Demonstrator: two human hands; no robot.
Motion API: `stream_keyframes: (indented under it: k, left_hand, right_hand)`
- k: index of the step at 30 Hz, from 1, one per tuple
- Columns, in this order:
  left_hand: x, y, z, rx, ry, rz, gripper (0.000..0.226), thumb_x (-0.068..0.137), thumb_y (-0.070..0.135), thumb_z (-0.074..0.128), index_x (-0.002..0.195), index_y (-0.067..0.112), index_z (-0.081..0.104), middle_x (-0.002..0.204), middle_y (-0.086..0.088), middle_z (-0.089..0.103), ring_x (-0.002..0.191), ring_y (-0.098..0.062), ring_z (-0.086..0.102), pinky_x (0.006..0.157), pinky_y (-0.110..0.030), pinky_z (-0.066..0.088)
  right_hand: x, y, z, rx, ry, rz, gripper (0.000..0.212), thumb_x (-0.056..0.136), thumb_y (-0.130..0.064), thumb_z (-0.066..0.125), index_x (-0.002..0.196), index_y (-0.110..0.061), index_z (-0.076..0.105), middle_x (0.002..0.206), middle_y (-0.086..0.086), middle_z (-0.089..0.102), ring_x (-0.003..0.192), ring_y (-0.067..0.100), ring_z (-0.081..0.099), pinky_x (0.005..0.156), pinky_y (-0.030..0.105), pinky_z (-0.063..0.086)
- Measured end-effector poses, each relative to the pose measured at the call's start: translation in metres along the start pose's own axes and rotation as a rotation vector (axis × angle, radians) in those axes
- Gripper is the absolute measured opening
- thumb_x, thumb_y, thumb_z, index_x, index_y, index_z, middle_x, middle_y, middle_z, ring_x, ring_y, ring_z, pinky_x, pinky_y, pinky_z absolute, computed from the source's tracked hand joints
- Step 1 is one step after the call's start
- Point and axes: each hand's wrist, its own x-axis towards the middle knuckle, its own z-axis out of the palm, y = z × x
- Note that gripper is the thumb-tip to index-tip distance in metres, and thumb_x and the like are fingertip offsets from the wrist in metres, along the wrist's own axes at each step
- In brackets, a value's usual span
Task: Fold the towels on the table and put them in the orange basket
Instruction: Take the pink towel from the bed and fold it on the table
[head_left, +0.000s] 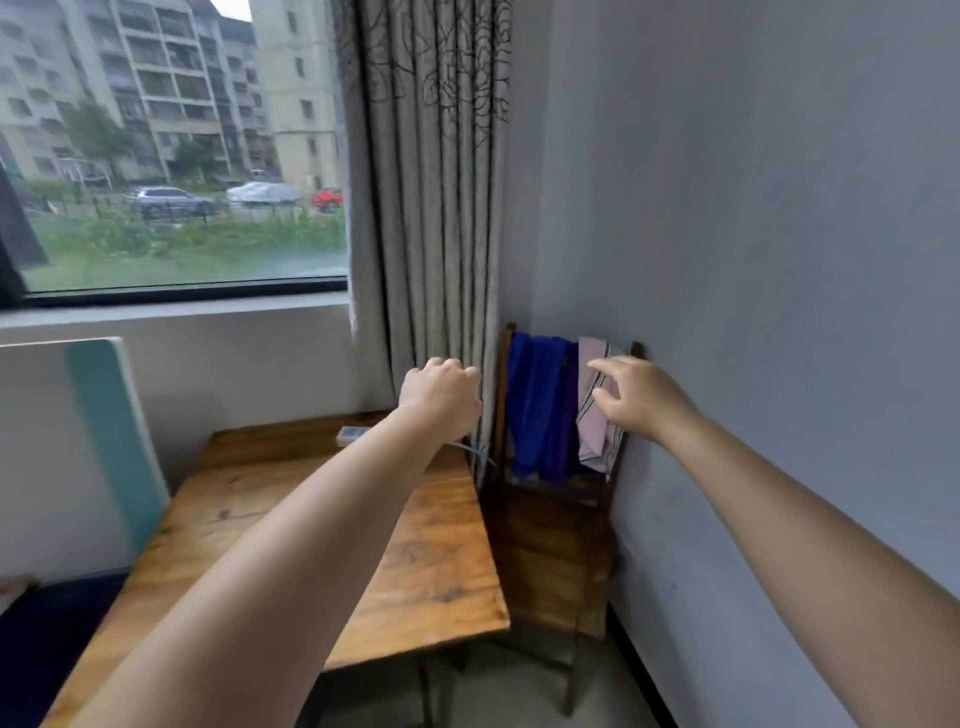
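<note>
Reaching out with both bare arms toward a dark wooden chair (550, 545) set in the corner against a flat grey wall (753, 208). Right hand (636, 397) is at the pink towel (592, 415), fingers spread wide, grip loose and closed on nothing; fingertips look to be just at the cloth, contact not clear. Left hand (441, 397) is curled into a loose fist, grip narrow, nothing visible in it, hanging in front of the curtain (431, 208) edge, apart from the towels.

Two towels draped over the chair back, side by side. Blue towel (535, 405) is deep royal blue, soft and plush-looking, falling in long vertical folds. Pink towel is pale mauve, thinner, with dark stripes along one edge, bunched and hanging crooked. Both unfolded.

Surface (322, 540) is orange-brown wood with visible grain and knots, glossy, squared corner, just left of the chair. A small white block (352, 435) sits at its far edge with a pale cable running off it; too blurred to say more. Curtain is beige, heavy, pleated, with a dark line-drawn leaf print up top. Window (171, 156) behind the surface. A white and teal panel (114, 441) leans at left
</note>
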Motion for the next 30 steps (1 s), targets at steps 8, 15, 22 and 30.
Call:
stream_keyframes:
  k: [8, 15, 22, 30]
  left_hand:
    - [0.147, 0.001, 0.052, -0.025, -0.087, 0.041, 0.037, 0.094, 0.026, 0.043, 0.128, 0.014, 0.047, 0.128, -0.011, 0.050, 0.124, -0.029, 0.042, 0.094, -0.041, 0.041]
    - [0.281, 0.007, 0.090, -0.068, -0.148, 0.093, 0.036, 0.094, 0.025, 0.041, 0.127, 0.013, 0.048, 0.128, -0.010, 0.050, 0.122, -0.028, 0.043, 0.092, -0.039, 0.041]
    - [0.368, 0.040, 0.147, -0.086, -0.236, 0.192, 0.033, 0.094, 0.026, 0.039, 0.122, 0.012, 0.049, 0.126, -0.011, 0.049, 0.118, -0.029, 0.043, 0.088, -0.039, 0.042]
    - [0.459, 0.075, 0.215, 0.006, -0.384, 0.203, 0.034, 0.096, 0.026, 0.037, 0.123, 0.007, 0.044, 0.129, -0.013, 0.046, 0.122, -0.030, 0.040, 0.095, -0.041, 0.040]
  right_hand:
    - [0.106, 0.084, 0.042, 0.017, -0.032, 0.159, 0.043, 0.091, -0.014, 0.045, 0.135, -0.011, 0.045, 0.139, 0.013, 0.047, 0.124, 0.028, 0.047, 0.097, 0.032, 0.040]
    - [0.213, 0.144, 0.058, 0.085, 0.008, 0.327, 0.028, 0.089, -0.012, 0.047, 0.112, -0.002, 0.060, 0.110, 0.018, 0.065, 0.098, 0.031, 0.058, 0.072, 0.029, 0.041]
    - [0.300, 0.208, 0.100, 0.138, -0.084, 0.407, 0.018, 0.088, -0.013, 0.048, 0.091, -0.004, 0.063, 0.100, 0.016, 0.061, 0.097, 0.028, 0.058, 0.063, 0.024, 0.035]
    - [0.386, 0.266, 0.174, 0.071, -0.208, 0.384, 0.051, 0.088, -0.031, 0.055, 0.130, -0.003, 0.045, 0.134, 0.016, 0.050, 0.122, 0.028, 0.048, 0.098, 0.036, 0.044]
